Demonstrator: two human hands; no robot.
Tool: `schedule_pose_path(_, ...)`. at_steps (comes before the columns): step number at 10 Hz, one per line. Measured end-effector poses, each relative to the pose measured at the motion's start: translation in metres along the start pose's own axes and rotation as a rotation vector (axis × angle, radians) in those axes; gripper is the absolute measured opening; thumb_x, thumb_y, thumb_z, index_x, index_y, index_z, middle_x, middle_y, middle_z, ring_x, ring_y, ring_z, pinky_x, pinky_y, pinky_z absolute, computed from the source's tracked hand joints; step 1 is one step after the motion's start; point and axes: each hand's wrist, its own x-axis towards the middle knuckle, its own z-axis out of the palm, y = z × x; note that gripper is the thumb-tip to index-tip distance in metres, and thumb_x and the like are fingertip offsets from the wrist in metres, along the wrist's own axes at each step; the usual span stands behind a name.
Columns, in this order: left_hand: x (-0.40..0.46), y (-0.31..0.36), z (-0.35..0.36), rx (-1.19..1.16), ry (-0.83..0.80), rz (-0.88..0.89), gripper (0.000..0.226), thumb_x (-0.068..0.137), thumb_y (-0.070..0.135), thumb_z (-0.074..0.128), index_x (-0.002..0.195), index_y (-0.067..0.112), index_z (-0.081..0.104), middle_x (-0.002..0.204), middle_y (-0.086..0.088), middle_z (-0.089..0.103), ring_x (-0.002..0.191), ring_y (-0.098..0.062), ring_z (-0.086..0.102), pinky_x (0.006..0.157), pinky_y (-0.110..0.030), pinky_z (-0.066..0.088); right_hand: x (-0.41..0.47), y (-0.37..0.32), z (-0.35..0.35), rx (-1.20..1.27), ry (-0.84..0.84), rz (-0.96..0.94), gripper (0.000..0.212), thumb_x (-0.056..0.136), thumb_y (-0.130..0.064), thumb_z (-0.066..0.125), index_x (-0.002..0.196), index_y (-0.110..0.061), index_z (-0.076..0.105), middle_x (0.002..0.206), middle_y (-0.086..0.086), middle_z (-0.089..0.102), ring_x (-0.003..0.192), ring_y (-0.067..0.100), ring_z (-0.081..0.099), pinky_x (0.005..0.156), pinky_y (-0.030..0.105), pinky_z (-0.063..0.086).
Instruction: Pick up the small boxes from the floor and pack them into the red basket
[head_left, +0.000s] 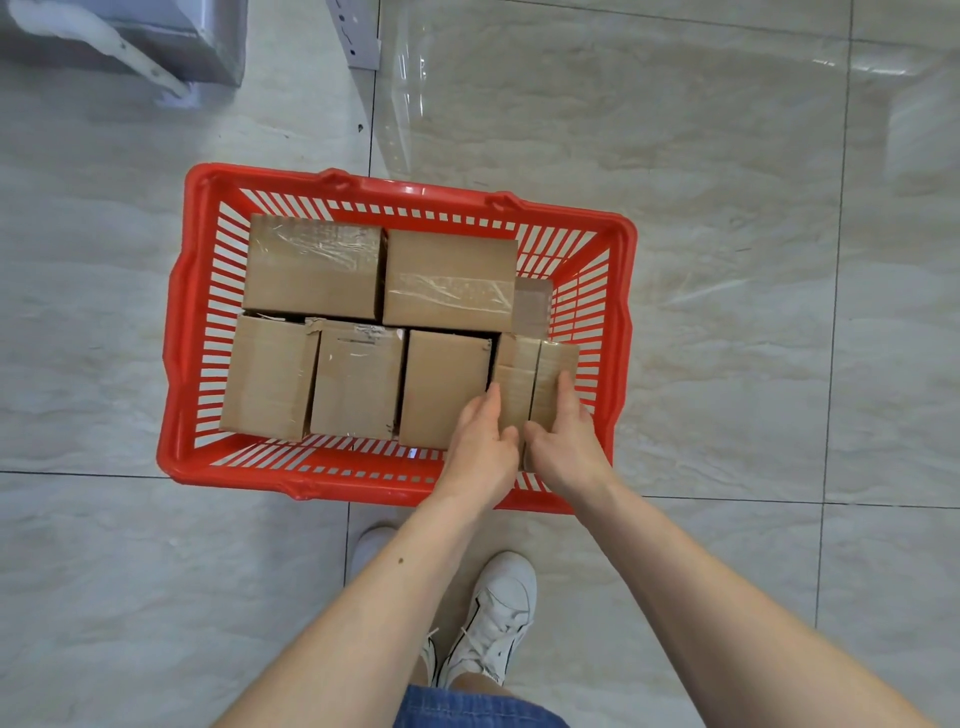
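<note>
**Both hands on narrow box at basket's near-right corner**

Left hand (480, 447) and right hand (563, 441) grip the same narrow cardboard box (535, 379) from either side — fingers curled along its long edges, thumbs meeting at its near end. The box stands in the near-right corner of the red basket (179, 322), touching the box (444, 387) to its left.

Near row, left to right: three more brown boxes packed edge to edge — leftmost (267, 376), a taped one (356, 379), then the one already noted. Far row: two wider taped boxes (311, 267) (449, 280) side by side, a small box (532, 306) wedged at their right.

Basket sits on grey tiled floor (727, 312); a white sneaker (498, 618) shows below the forearms
</note>
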Motion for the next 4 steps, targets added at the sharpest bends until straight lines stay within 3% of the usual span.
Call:
schedule_pose_path(1, -0.009, 0.000, -0.004, -0.009, -0.004, 0.005, 0.061, 0.102, 0.016, 0.042, 0.157, 0.017, 0.016, 0.165, 0.000, 0.012, 0.152, -0.015, 0.012, 0.121, -0.029, 0.012, -0.005, -0.003, -0.006, 0.013, -0.002, -0.006, 0.075, 0.090, -0.024, 0.048, 0.157, -0.025, 0.016, 0.163, 0.007, 0.018, 0.150, 0.028, 0.022, 0.121, 0.047, 0.025)
schedule_pose_path(2, -0.026, 0.005, -0.015, -0.025, -0.011, -0.002, 0.061, 0.102, 0.017, 0.042, 0.157, 0.017, 0.016, 0.166, 0.000, 0.011, 0.152, -0.013, 0.011, 0.123, -0.030, 0.011, -0.007, -0.002, -0.012, 0.049, 0.050, -0.038, 0.078, 0.076, -0.032, 0.047, 0.152, -0.027, 0.028, 0.155, 0.007, 0.038, 0.143, 0.027, 0.037, 0.114, 0.050, 0.037)
schedule_pose_path(3, -0.052, 0.011, -0.027, -0.030, -0.001, 0.001, 0.061, 0.102, 0.019, 0.041, 0.157, 0.020, 0.015, 0.165, 0.002, 0.012, 0.152, -0.013, 0.013, 0.123, -0.031, 0.013, -0.029, -0.006, -0.022, 0.107, 0.039, -0.081, 0.074, 0.082, -0.028, 0.052, 0.152, -0.029, 0.028, 0.152, 0.002, 0.044, 0.139, 0.024, 0.043, 0.112, 0.049, 0.040)
schedule_pose_path(4, -0.080, 0.016, -0.039, -0.112, 0.044, 0.009, 0.060, 0.102, 0.020, 0.043, 0.156, 0.021, 0.017, 0.164, 0.003, 0.016, 0.150, -0.012, 0.018, 0.123, -0.031, 0.016, -0.052, -0.008, -0.037, 0.168, 0.038, -0.070, 0.066, 0.085, -0.025, 0.057, 0.147, -0.030, 0.034, 0.137, -0.004, 0.058, 0.122, 0.019, 0.059, 0.104, 0.046, 0.049)
